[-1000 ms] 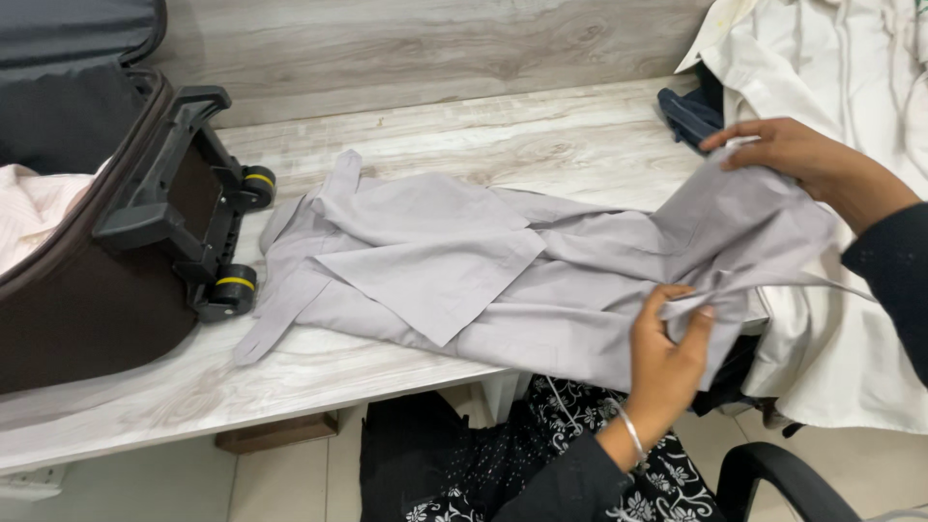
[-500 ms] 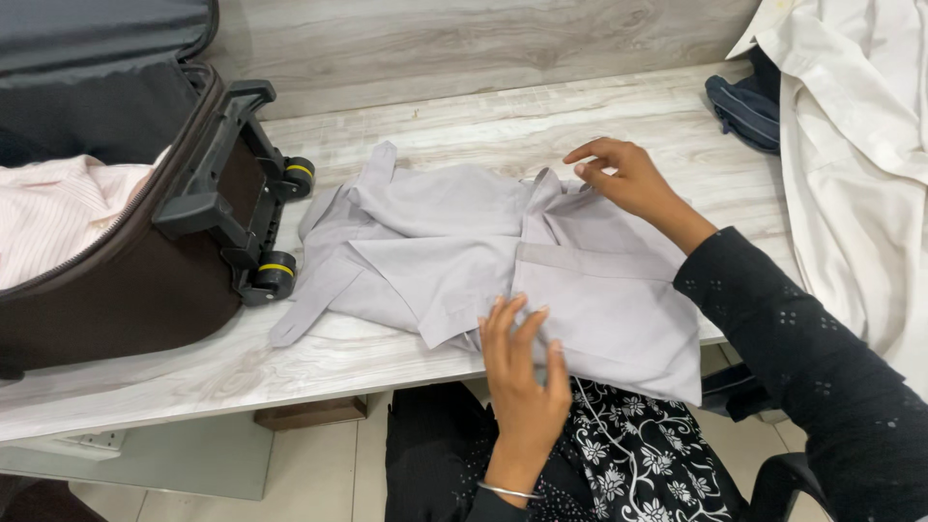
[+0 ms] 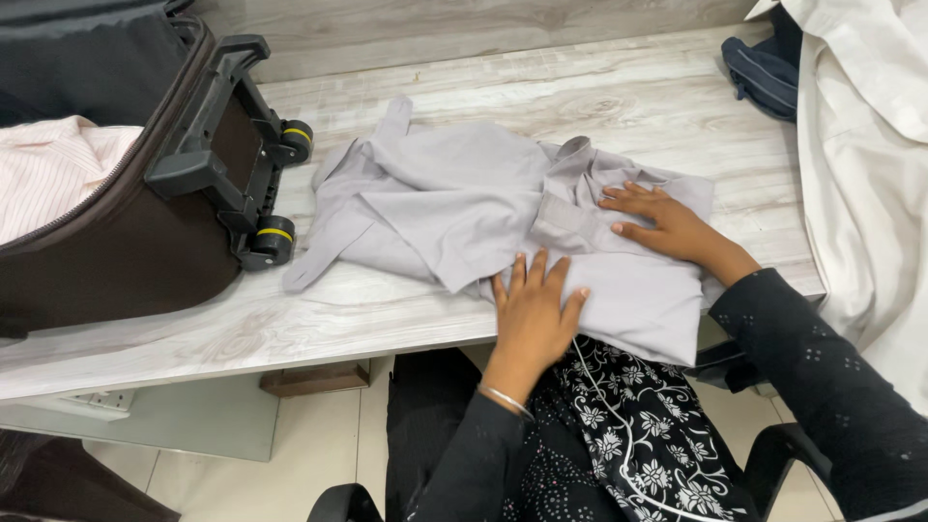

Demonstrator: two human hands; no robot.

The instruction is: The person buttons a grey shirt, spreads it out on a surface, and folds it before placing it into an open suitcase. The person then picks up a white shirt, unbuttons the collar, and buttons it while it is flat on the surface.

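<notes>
Both hands flat, palms down, fingers spread, gripping nothing. Left hand point(image 3: 535, 311) presses the near edge of the grey garment point(image 3: 503, 222), close to the worktop's front lip. Right hand point(image 3: 667, 224) lies on the garment's right half, fingers pointing left toward a raised fold or collar-like ridge near the middle.

Progress, judged from how it lies: folding is partway. The right portion under the hands is doubled over into a roughly rectangular block, fairly smooth. The left portion is not squared up: a loose panel sits on top at an angle, one narrow strip (sleeve or tie, can't tell which) trails toward the near-left, another pokes up toward the back. Bottom right corner of the block overhangs the worktop point(image 3: 242, 329) edge slightly. So: one fold made and being pressed flat; left side and loose strips not yet tidied; garment not packed.

Position: garment is centred on the worktop, directly under and between both hands, spreading away to their left.

Further out: open dark suitcase point(image 3: 126, 242) at left, wheels facing the garment, near but apparently not touching it, with a pale pink striped cloth point(image 3: 48, 179) inside. At right, a white garment point(image 3: 860, 184) is draped over the worktop's end, and a dark blue item point(image 3: 768, 72) lies at the back right.
</notes>
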